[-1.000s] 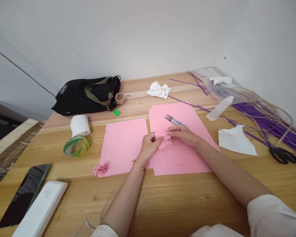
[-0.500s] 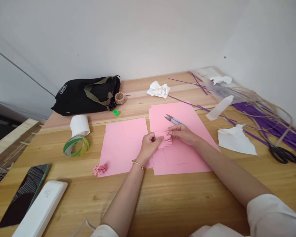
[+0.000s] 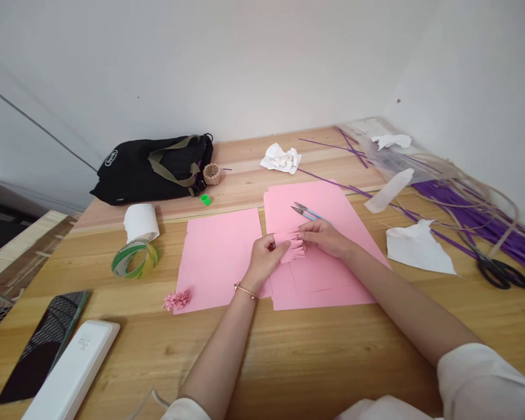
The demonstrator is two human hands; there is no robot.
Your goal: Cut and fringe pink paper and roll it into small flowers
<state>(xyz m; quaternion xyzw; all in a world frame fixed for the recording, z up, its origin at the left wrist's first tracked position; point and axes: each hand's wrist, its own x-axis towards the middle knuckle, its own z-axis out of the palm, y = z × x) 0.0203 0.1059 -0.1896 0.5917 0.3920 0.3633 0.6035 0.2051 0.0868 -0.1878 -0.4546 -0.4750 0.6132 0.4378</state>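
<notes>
Between my hands is a small piece of pink paper (image 3: 285,238) with one side cut into a fringe. My left hand (image 3: 265,255) pinches its uncut part between thumb and fingers. At the fringed side, my right hand (image 3: 321,236) has its fingertips closed on the strips. Both hands are over a stack of pink paper sheets (image 3: 345,274). Thread snips (image 3: 305,211) with blue handles lie on that stack, partly behind my right hand. Left of it lies another pink sheet (image 3: 221,251), with a curled pink paper flower (image 3: 177,300) at its lower left corner.
On the left are a tape roll (image 3: 135,259), a toilet paper roll (image 3: 142,221), a phone (image 3: 46,344) and a white power bank (image 3: 74,373). A black bag (image 3: 135,169) lies at the back. Purple strips (image 3: 472,213), crumpled tissue (image 3: 280,158) and black scissors (image 3: 501,273) lie back and right.
The fringe strips at my right fingertips have shifted slightly. Both hands stay in nearly the same place, and nothing else has visibly moved.
</notes>
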